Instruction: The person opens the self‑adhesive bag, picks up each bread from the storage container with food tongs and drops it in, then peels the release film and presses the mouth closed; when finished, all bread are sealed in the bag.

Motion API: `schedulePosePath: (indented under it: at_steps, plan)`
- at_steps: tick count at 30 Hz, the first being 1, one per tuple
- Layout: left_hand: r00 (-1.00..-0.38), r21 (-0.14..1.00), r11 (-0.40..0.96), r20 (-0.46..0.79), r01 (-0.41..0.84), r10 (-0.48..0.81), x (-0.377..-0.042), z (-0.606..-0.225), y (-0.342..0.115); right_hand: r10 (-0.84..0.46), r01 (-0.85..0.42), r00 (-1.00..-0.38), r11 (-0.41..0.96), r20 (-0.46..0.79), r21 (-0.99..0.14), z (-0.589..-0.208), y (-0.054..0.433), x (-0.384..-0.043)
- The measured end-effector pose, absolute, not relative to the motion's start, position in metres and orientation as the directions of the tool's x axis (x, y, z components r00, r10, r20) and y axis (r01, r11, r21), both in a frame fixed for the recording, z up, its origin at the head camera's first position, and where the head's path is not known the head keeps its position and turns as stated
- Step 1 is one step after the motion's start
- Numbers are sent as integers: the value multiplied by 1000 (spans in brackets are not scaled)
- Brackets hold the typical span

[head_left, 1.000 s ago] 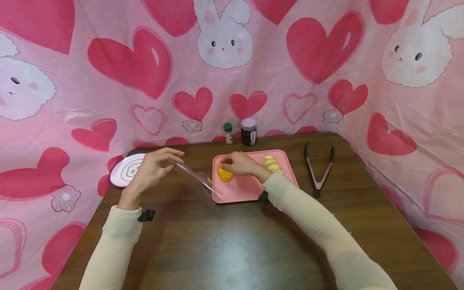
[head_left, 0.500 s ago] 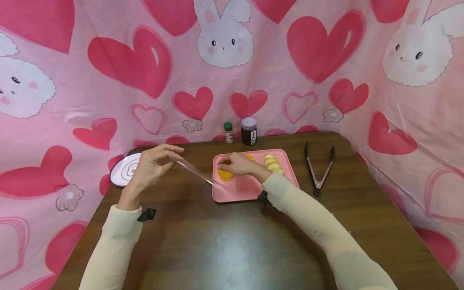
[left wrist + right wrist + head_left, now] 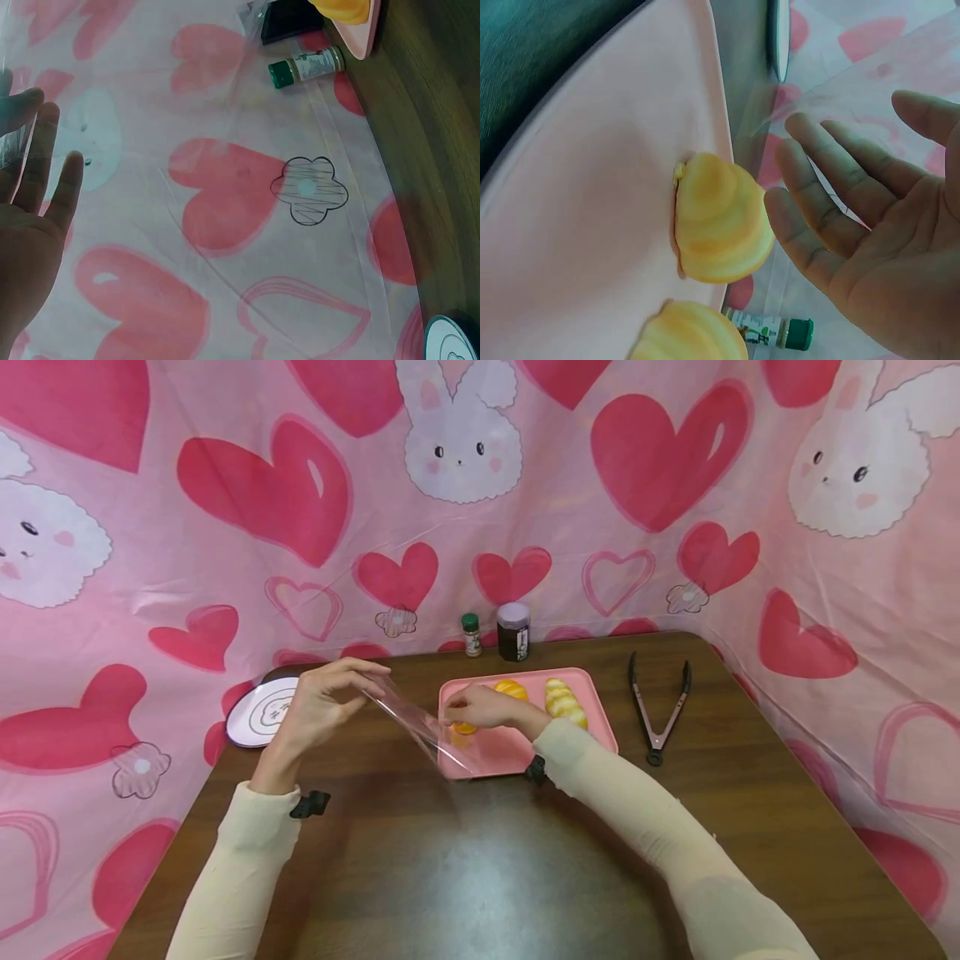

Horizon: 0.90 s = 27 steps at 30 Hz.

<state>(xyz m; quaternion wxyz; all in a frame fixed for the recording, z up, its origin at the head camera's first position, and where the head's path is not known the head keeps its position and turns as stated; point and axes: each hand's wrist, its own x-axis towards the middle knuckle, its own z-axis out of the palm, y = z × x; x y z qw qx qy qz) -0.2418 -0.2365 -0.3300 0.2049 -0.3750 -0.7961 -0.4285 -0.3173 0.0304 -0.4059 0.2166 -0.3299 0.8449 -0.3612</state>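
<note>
A thin clear plastic bag point(image 3: 408, 717) slants down from my left hand point(image 3: 322, 703), which pinches its upper end between thumb and fingers. Its lower end overlaps the left side of the pink tray point(image 3: 502, 750). Over that side reaches my right hand point(image 3: 486, 707), near the bag. In the right wrist view the right hand's fingers point(image 3: 832, 176) are spread, thumb apart, beside a rounded golden bread roll point(image 3: 724, 217). From the head that roll point(image 3: 464, 728) is mostly hidden under the hand. A second roll point(image 3: 512, 687) and a long striped bread point(image 3: 564, 702) also lie on the tray.
Black-tipped tongs point(image 3: 657, 745) lie spread apart right of the tray. Behind it stand a green-capped shaker bottle point(image 3: 471, 642) and a dark jar point(image 3: 513, 642) with a pale lid. A white plate point(image 3: 247, 717) sits at the table's left edge. A pink printed cloth surrounds the table.
My right hand has shifted left and slightly toward me, uncovering the second roll. The bag's film has spread wider. My left hand has moved slightly right, still pinching it.
</note>
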Motion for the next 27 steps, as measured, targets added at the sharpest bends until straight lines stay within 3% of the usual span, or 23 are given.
schedulePosePath:
  at_steps: [7,17,27]
  plan:
    - [-637,536,345,644,771,424,-243,-333,-237,-720,-285,-674,456,-162,-843,-405,24,-312]
    - [-696,553,423,565,718,443,-244,-335,-244,-651,-285,-754,447,-90,-848,-403,28,-315]
    - [-723,480,548,543,685,428,-242,-329,-256,-643,-252,-764,386,-63,-887,-396,31,-314]
